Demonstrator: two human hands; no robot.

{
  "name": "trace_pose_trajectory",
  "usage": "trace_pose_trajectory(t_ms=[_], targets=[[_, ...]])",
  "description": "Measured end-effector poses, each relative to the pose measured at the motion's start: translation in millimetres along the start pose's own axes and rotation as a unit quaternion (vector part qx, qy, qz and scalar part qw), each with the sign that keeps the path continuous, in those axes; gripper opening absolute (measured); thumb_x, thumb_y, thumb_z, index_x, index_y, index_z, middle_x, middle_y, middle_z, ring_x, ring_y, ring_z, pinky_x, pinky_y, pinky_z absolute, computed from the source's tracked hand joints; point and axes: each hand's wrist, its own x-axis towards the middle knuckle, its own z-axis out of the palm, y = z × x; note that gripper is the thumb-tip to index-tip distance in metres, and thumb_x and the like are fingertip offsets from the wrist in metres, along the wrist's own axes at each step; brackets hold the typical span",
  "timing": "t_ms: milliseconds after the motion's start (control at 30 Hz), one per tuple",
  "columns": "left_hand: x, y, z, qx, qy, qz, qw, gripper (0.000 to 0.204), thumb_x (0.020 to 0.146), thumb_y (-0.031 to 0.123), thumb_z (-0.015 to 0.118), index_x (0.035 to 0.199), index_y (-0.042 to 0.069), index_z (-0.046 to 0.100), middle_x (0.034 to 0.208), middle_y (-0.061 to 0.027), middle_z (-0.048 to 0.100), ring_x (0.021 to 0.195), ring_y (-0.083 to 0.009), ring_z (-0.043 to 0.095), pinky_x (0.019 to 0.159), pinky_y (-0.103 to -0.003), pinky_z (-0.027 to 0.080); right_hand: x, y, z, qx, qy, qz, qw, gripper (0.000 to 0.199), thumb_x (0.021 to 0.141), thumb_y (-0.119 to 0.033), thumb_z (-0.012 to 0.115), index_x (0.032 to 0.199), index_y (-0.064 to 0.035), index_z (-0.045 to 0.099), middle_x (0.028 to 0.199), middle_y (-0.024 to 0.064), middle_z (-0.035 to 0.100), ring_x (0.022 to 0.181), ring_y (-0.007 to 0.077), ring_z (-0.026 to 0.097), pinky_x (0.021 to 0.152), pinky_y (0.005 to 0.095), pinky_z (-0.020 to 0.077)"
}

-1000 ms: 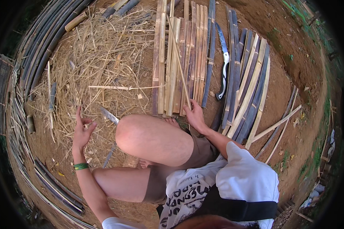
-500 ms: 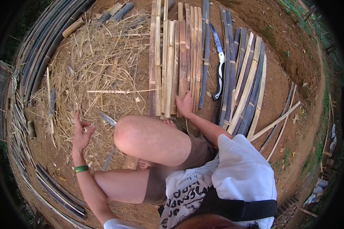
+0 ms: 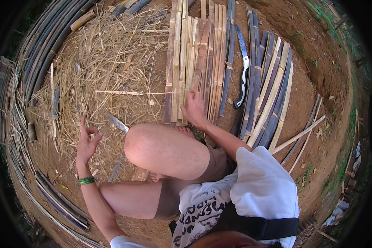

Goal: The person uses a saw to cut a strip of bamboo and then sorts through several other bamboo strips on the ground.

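My left hand is raised over the straw-littered ground by my knee, empty, with index finger extended and thumb apart. My right hand reaches over the near end of a row of split bamboo strips. Its thumb stands away from the fingers, and the fingertips rest at or just above the strips; exact contact is blurred. Just ahead of them, a brownish bamboo strip lies slanted across its neighbours. A metal blade pokes out beside my raised knee, its other end hidden.
A folding saw with a black-and-white handle lies between the strips and a second bundle of dark bamboo strips. Shavings cover the ground at left. Long dark bamboo poles curve along the far left. Loose sticks lie at right.
My right hand has shifted slightly left along the strips, its thumb spreading away. The brownish strip now slants where it lay straight. My left hand has hardly moved.
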Motion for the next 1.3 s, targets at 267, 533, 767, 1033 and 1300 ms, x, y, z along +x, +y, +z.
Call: trace_pose_trajectory(t_ms=[267, 533, 767, 1033, 1300], targets=[[3, -1, -1, 0.008, 0.005, 0.007, 1.000, 0.098, 0.085, 0.019, 0.075, 0.160, 0.017, 0.012, 0.101, -0.0098, 0.062, 0.102, -0.0241, 0.060, 0.102, -0.044, 0.044, 53, 17, 35, -0.079, -0.147, 0.007, 0.986, 0.034, 0.083, -0.015, 0.065, 0.111, 0.0049, 0.062, 0.106, 0.0228, 0.062, 0.100, 0.0393, 0.064, 0.083, 0.0479, 0.0527], [1, 1, -3, -0.006, 0.003, 0.007, 1.000, 0.097, 0.085, 0.019, 0.074, 0.160, 0.018, 0.012, 0.099, -0.0083, 0.062, 0.100, -0.0230, 0.059, 0.100, -0.044, 0.045, 91, 4, 67, -0.081, -0.116, 0.181, 0.973, 0.037, 0.083, -0.019, 0.066, 0.107, 0.0089, 0.058, 0.097, 0.0286, 0.068, 0.091, 0.0401, 0.069, 0.080, 0.0474, 0.0559], [-1, 2, -3, 0.006, 0.004, 0.000, 1.000, 0.097, 0.085, 0.017, 0.074, 0.160, 0.020, 0.012, 0.100, -0.0107, 0.062, 0.104, -0.0248, 0.060, 0.104, -0.046, 0.043, 95, 15, 60, -0.035, -0.062, 0.207, 0.976, 0.031, 0.081, -0.010, 0.063, 0.105, 0.0093, 0.060, 0.099, 0.0269, 0.069, 0.096, 0.0408, 0.069, 0.082, 0.0468, 0.0559], [6, 8, 0, 0.001, -0.007, 0.001, 1.000, 0.097, 0.085, 0.018, 0.074, 0.160, 0.016, 0.012, 0.102, -0.0112, 0.063, 0.103, -0.0250, 0.061, 0.100, -0.043, 0.046, 110, 21, 69, -0.100, -0.125, 0.154, 0.975, 0.022, 0.084, -0.010, 0.059, 0.099, 0.0034, 0.069, 0.101, 0.0221, 0.071, 0.095, 0.0385, 0.070, 0.080, 0.0456, 0.0571], [-5, 9, -5, 0.023, 0.022, 0.021, 0.999, 0.100, 0.084, 0.021, 0.076, 0.160, 0.018, 0.012, 0.099, -0.0111, 0.065, 0.097, -0.0246, 0.063, 0.097, -0.042, 0.048, 128, 1, 66, -0.051, -0.098, 0.271, 0.956, 0.022, 0.083, -0.019, 0.067, 0.097, -0.0028, 0.072, 0.103, 0.0191, 0.072, 0.097, 0.0350, 0.071, 0.082, 0.0435, 0.0583]])
